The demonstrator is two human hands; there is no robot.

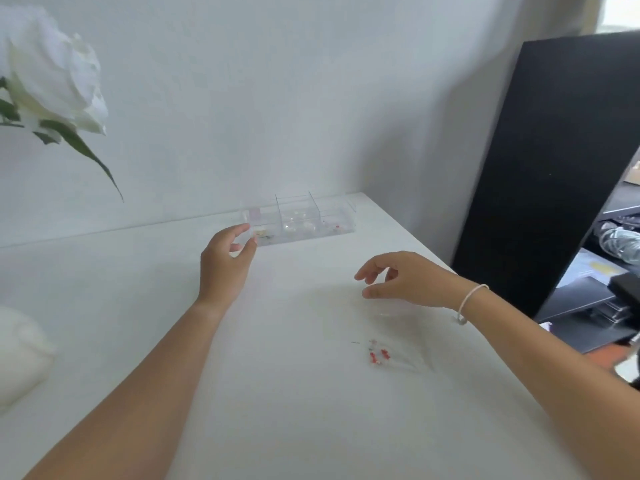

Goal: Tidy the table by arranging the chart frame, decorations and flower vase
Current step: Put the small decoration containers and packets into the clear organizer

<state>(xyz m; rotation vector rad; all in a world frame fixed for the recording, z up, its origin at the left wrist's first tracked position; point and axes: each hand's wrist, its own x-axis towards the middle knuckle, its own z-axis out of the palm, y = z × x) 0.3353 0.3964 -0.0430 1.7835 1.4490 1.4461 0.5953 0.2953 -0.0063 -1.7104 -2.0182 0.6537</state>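
A clear compartment box [311,220] holding small decorations stands at the back of the white table [277,410], against the wall. My left hand [225,265] pinches the box's left end between thumb and forefinger. My right hand [405,282] hovers with fingers apart just above a faint clear plastic piece [393,311] lying on the table. A few small red and white decorations [377,353] lie loose on the table nearer to me, apparently in a clear bag. A white flower [52,74] with green leaves fills the top left. Part of the white vase [20,355] shows at the left edge.
A tall black panel [561,168] stands just past the table's right edge. Behind it are dark shelves [595,306] with assorted items. The white wall [277,98] runs along the table's back edge.
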